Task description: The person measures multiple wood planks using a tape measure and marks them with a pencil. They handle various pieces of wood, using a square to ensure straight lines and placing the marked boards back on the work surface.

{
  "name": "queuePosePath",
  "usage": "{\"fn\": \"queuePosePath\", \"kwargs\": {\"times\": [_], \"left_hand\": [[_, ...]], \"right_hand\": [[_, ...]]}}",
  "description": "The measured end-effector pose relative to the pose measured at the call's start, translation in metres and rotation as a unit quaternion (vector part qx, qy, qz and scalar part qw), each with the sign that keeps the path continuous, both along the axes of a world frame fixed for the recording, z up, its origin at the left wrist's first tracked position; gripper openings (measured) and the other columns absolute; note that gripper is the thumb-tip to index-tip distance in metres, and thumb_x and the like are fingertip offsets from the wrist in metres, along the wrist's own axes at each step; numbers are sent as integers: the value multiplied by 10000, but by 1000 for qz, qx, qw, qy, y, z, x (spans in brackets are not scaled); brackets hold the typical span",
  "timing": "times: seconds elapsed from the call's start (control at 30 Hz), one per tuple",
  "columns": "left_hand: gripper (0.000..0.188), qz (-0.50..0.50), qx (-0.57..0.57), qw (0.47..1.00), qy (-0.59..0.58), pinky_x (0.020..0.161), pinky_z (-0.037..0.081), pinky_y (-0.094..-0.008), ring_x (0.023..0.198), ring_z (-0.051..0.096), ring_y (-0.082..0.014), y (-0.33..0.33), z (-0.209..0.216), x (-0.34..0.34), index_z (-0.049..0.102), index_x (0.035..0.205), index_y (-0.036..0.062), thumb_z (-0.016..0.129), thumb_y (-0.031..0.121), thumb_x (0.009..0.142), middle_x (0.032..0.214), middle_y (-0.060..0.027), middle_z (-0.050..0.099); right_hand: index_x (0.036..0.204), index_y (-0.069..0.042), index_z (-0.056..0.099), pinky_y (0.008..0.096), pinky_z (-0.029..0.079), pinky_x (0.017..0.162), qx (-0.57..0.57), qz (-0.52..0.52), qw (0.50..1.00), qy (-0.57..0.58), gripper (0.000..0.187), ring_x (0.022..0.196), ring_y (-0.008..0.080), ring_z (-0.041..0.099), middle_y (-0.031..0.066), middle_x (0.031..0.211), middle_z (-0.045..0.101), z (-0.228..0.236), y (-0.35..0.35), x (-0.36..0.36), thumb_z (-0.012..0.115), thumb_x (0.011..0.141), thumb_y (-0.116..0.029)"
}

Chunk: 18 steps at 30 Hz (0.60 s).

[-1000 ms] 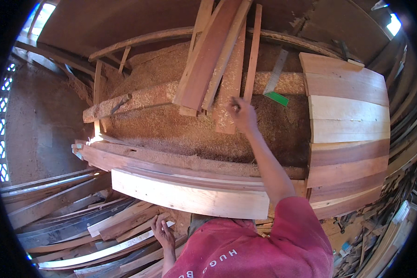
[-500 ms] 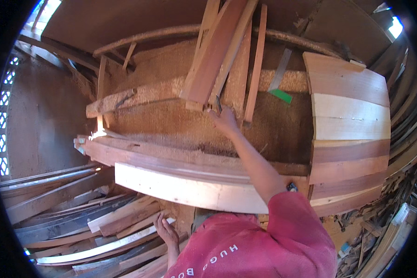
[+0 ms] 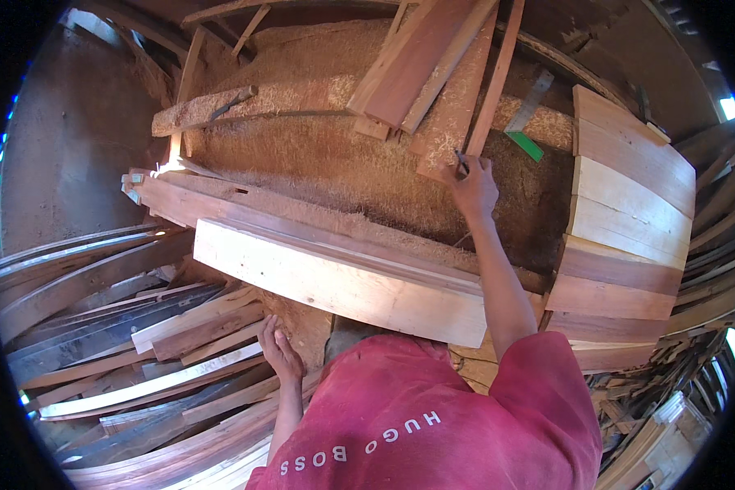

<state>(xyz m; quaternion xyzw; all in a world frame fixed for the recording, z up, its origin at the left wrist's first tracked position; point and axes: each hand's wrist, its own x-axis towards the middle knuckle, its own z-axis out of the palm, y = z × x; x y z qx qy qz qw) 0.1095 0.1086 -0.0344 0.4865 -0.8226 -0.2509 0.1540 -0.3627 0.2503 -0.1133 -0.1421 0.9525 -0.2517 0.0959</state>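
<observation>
Dark stick: It is small and thin, a bit like a pencil. The dark stick [image 3: 461, 160] is at the near end of the dusty board [image 3: 457, 110]. I can't tell if its tip touches the wood.
My right hand: My right hand [image 3: 474, 192] is at that same end. My fingers are curled in, with the stick pinched between thumb and fingers.
Good holding: I think a light pinch close to the tip is best. A tight squeeze could make it wobble. Bits of shaving on the wood could bump the tip, so a brushed spot would be smoother.
Thin strip: The thin strip [image 3: 496, 79] lies just right of the dusty board. My knuckles are near its end, so I should take care not to nudge it.
Board stack: The board stack [image 3: 420, 65] is just left of the dusty board.
Green-handled square: The green-handled square [image 3: 525, 146] is right of the dusty board, past the strip.
Wide panel: The wide panel [image 3: 629, 196] is farther right of it.
Pale plank: The pale plank [image 3: 335, 282] is on my side of it.
My left hand: My left hand [image 3: 282, 351] is well away from the dusty board, down to the left. Its fingers are loose and half spread, with nothing in them that I can see.
</observation>
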Motion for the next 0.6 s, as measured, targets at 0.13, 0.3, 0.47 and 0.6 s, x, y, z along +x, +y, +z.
{"fn": "queuePosePath", "kwargs": {"times": [0.13, 0.3, 0.47, 0.6], "left_hand": [[470, -34, -25, 999, 20, 1057, 390, -459, 1239, 507, -369, -23, -1, -16, 596, 1249, -24, 377, 349, 1065, 1287, -226, 560], [482, -78, -33, 993, 85, 1051, 391, -465, 1238, 504, -368, -62, -3, -37, 590, 1258, -29, 374, 355, 1064, 1276, -224, 561], [470, -113, -11, 983, 142, 1046, 393, -466, 1231, 510, -369, -105, 1, -58, 590, 1266, -22, 386, 349, 1060, 1281, -221, 553], [452, -148, 7, 977, 154, 1038, 403, -460, 1231, 513, -368, -139, -4, -65, 585, 1273, -19, 402, 332, 1056, 1290, -221, 547]], "right_hand": [[1415, -33, 438, 495, 557, 850, 118, 7, 992, -35, 882, 1077, 404, 652, 264, 1298, 536, 33, -41, 17, 717, 801, -602], [1537, 32, 205, 480, 545, 906, 170, -38, 982, -78, 1124, 1118, 405, 644, 335, 1372, 494, 28, -67, 19, 695, 796, -656], [1559, 29, 39, 454, 536, 935, 199, -91, 964, -148, 1239, 1122, 389, 648, 296, 1237, 619, 33, -85, 22, 709, 774, -656], [1559, 30, -2, 440, 537, 935, 220, -109, 959, -143, 1262, 1121, 374, 652, 281, 1233, 628, 34, -88, 23, 729, 763, -621]]}}
